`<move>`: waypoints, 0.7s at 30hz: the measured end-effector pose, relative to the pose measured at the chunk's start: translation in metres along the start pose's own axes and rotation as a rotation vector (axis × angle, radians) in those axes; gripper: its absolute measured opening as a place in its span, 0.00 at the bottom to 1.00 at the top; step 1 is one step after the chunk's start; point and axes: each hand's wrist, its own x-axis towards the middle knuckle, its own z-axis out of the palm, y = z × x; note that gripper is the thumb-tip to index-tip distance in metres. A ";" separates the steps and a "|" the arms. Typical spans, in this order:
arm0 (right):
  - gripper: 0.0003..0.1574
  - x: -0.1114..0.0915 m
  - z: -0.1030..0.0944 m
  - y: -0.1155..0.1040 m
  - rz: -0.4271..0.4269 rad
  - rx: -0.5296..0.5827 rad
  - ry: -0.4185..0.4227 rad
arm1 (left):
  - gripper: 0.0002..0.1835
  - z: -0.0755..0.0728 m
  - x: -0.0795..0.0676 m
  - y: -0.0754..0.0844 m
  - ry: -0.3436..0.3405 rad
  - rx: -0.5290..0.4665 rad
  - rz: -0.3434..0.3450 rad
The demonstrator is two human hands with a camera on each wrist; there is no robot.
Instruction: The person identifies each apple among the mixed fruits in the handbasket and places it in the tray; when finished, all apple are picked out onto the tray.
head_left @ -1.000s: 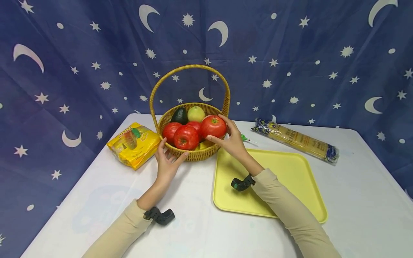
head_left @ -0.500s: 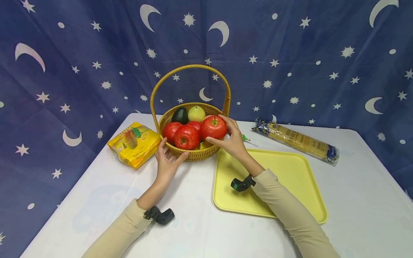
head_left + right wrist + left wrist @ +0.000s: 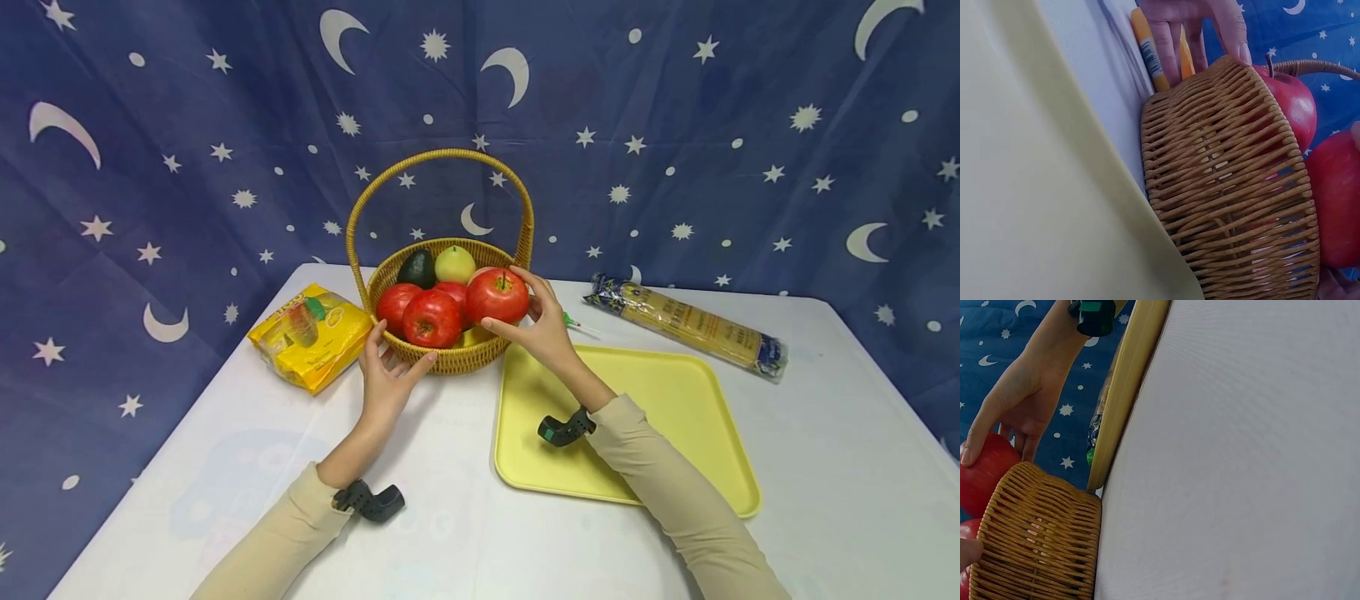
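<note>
In the head view, my right hand (image 3: 536, 329) holds a red apple (image 3: 495, 298) between thumb and fingers, over the right rim of a wicker basket (image 3: 468, 362). My left hand (image 3: 388, 383) touches the basket's front left side with spread fingers; its thumb tip (image 3: 969, 552) lies at the rim in the left wrist view. Several other fruits sit inside: a front red apple (image 3: 432, 319), more red apples behind and beside it, a dark green avocado (image 3: 417, 269) and a pale green pear (image 3: 454, 265). Something yellow shows low in the basket, mostly hidden.
A yellow packet (image 3: 311, 337) with a mango picture lies left of the basket. Under my right forearm is a yellow tray (image 3: 675, 400). Behind it are a long noodle packet (image 3: 686, 325) and a thin green-handled object (image 3: 573, 322). The basket's tall handle (image 3: 442, 153) arches over the fruit.
The red apple in my right hand has shifted very slightly to the right, its stem leaning a little more. My left hand and the basket stay in place.
</note>
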 end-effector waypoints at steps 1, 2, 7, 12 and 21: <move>0.48 0.000 0.000 -0.001 0.000 0.005 -0.002 | 0.49 0.000 0.000 0.000 0.000 0.002 0.000; 0.48 0.000 0.000 -0.001 0.002 0.011 -0.003 | 0.49 -0.001 0.000 0.000 -0.001 0.002 0.002; 0.48 -0.002 -0.001 -0.002 0.021 0.026 -0.002 | 0.49 -0.001 0.000 -0.001 -0.006 0.004 0.003; 0.48 -0.004 -0.002 -0.003 0.046 0.043 0.001 | 0.49 0.000 0.000 -0.001 -0.004 0.003 0.000; 0.47 -0.007 -0.007 -0.003 0.056 0.084 -0.017 | 0.48 -0.001 0.001 -0.001 -0.004 0.004 0.005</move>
